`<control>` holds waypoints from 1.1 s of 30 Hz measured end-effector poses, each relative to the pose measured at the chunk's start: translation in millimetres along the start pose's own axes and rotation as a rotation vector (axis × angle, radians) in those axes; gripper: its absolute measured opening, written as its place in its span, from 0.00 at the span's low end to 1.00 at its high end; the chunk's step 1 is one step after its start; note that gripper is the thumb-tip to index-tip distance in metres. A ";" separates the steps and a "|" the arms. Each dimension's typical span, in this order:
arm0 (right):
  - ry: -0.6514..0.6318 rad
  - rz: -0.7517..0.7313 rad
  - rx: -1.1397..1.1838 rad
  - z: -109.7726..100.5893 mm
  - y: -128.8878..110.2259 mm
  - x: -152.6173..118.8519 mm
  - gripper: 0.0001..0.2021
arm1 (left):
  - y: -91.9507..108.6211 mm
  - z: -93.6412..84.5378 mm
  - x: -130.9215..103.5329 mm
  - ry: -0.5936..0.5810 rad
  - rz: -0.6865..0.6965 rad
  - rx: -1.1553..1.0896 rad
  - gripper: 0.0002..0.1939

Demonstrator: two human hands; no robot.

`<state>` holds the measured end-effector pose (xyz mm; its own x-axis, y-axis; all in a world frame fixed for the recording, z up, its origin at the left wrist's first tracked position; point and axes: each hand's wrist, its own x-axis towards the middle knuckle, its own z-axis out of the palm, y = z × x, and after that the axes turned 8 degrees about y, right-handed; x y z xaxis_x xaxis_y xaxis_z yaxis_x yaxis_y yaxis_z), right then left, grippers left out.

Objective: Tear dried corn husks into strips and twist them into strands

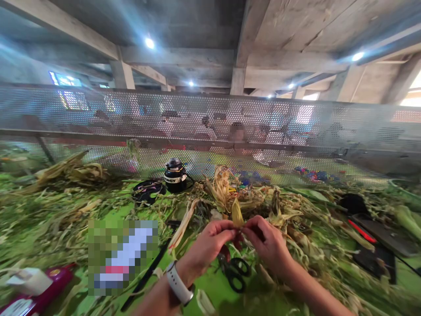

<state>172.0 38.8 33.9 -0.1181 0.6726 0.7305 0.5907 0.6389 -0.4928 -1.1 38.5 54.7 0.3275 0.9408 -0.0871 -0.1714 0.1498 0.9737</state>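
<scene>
Both my hands meet at the middle over a green surface [115, 215]. My left hand [219, 237], with a white watch band on its wrist, pinches the base of a yellowish husk leaf [237, 213] that points upward. My right hand [265, 239] has its fingers closed at the same base, touching my left fingertips. Black-handled scissors [237, 274] lie just below the hands, partly hidden by my left hand. Dry husks [220, 191] are heaped right behind the leaf.
A black bottle [176, 175] stands behind, beside a dark round item [148, 192]. A perforated metal screen [204, 123] crosses the back, with people beyond. Left front: a magenta object [49, 287] and white plug [30, 281]. Right: dark items with a red strip [362, 231].
</scene>
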 end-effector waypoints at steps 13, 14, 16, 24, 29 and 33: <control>-0.032 0.428 0.424 -1.7 1.9 4.8 0.10 | -6.0 -2.8 8.1 -0.062 -0.008 -0.057 0.11; -0.004 0.394 0.408 -3.8 1.4 5.2 0.09 | -6.5 -4.1 8.7 -0.063 -0.024 -0.088 0.10; 0.015 0.239 0.339 -7.4 0.9 5.5 0.06 | -7.7 -6.6 10.0 -0.078 -0.052 -0.168 0.11; 0.069 -0.186 0.239 -6.5 5.9 6.2 0.06 | -9.4 -9.6 10.6 -0.149 -0.128 -0.364 0.08; 0.090 -0.125 0.222 -6.3 2.5 6.0 0.02 | -7.7 -4.8 6.2 -0.110 -0.130 -0.329 0.06; 0.039 0.089 0.203 -2.2 -3.1 2.5 0.05 | -6.2 0.7 3.2 -0.058 -0.049 -0.212 0.06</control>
<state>171.6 37.7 38.3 -0.0397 0.7172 0.6957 0.4238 0.6426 -0.6383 1.7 40.4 48.6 0.3918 0.9128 -0.1151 -0.3431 0.2610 0.9023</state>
